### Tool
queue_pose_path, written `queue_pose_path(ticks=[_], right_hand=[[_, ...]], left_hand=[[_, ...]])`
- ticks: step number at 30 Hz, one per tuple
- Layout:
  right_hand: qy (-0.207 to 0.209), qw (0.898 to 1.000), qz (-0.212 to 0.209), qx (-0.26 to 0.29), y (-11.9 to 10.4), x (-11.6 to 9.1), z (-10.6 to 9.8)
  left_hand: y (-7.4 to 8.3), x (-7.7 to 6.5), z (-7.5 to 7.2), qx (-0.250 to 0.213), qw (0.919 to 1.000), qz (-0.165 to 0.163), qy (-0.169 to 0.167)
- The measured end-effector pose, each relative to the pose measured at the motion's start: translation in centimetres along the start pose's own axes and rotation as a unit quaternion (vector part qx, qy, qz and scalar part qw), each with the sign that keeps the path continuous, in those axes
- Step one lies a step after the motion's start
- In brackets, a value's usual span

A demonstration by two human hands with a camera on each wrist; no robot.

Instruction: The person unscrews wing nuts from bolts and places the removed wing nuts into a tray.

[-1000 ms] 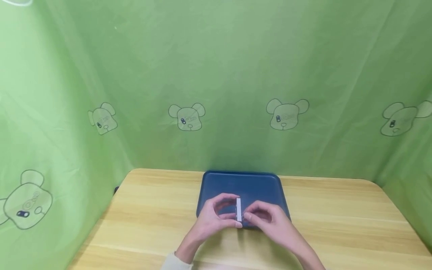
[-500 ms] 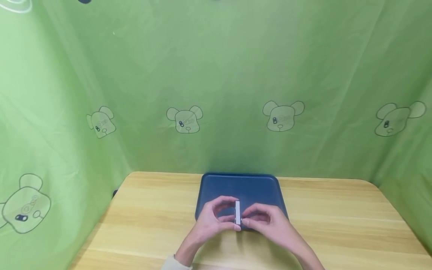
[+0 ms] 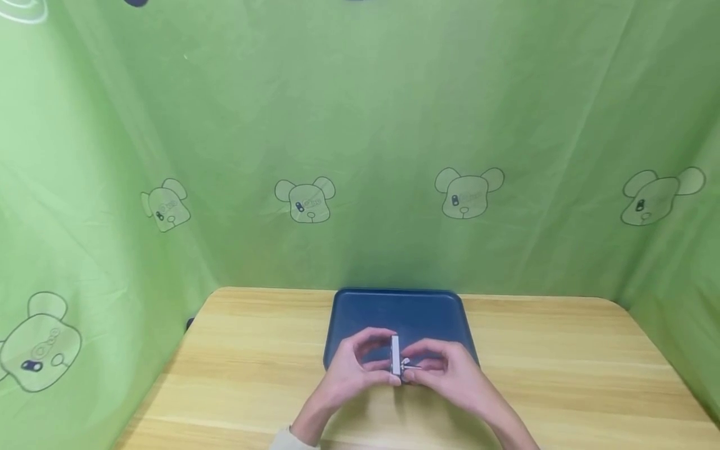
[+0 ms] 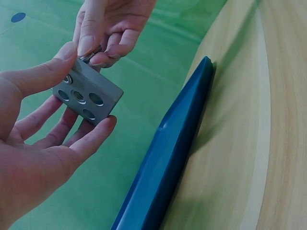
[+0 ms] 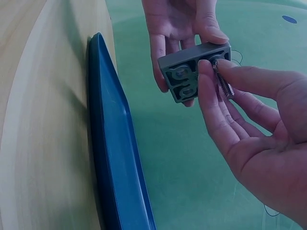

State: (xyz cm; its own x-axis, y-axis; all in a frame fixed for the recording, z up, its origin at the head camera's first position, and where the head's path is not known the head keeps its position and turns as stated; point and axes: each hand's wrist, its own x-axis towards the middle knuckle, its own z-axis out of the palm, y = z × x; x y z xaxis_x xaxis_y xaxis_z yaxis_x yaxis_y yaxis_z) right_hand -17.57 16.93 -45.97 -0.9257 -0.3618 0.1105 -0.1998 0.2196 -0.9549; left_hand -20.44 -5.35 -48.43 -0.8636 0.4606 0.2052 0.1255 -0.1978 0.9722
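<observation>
My left hand (image 3: pixel 351 365) holds a small grey metal block (image 4: pixel 91 93) by its edges, thumb on one side and fingertips on the other. Several round holes, some with threads showing inside, open on the face seen in the left wrist view. The opposite face, with moulded recesses, shows in the right wrist view. My right hand (image 3: pixel 452 372) pinches a small metal screw (image 5: pixel 225 87) between thumb and fingers, right at that recessed face. Its threaded shank slants away from the block; the fingertips partly hide its other end. Both hands are raised above the table.
A blue rimmed tray (image 3: pixel 399 312) lies at the back middle of the wood-grain table (image 3: pixel 270 350), beyond and partly behind the hands. Green curtain (image 3: pixel 365 250) with bear-head outlines surrounds the table at the back and sides.
My right fingers have shifted around the screw, so its metal now shows between them beside the block. My left hand keeps its hold on the block. The head view has tilted slightly.
</observation>
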Motion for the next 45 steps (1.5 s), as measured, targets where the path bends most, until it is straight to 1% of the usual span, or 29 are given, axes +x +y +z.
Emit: queue_pose_path(ticks=[10,15,20,29,34,38,45], right_hand=[[0.0,1.0,-0.013,-0.005,-0.08,0.06,0.06],[-0.004,1.0,-0.018,-0.013,0.03,0.03,0.18],[-0.002,0.999,-0.024,-0.02,-0.02,0.01,0.18],[-0.008,0.999,-0.045,0.009,0.15,0.17,0.02],[-0.008,0.998,-0.06,0.013,0.31,0.17,-0.11],[-0.01,0.998,-0.068,0.017,0.37,0.08,-0.1],[-0.006,0.998,-0.067,0.011,0.09,0.08,-0.12]], left_hand=[[-0.03,0.23,0.02,-0.006,1.0,0.001,0.002],[-0.26,0.11,0.01,-0.007,1.0,-0.004,0.003],[-0.29,0.02,0.04,-0.011,0.9999,-0.001,0.004],[-0.28,0.06,0.01,-0.013,0.9999,0.0,0.007],[-0.22,0.03,0.02,-0.012,0.9999,0.004,0.006],[-0.23,-0.04,0.02,-0.012,0.9999,0.0,0.003],[-0.12,0.01,0.01,-0.012,0.9999,0.0,0.004]])
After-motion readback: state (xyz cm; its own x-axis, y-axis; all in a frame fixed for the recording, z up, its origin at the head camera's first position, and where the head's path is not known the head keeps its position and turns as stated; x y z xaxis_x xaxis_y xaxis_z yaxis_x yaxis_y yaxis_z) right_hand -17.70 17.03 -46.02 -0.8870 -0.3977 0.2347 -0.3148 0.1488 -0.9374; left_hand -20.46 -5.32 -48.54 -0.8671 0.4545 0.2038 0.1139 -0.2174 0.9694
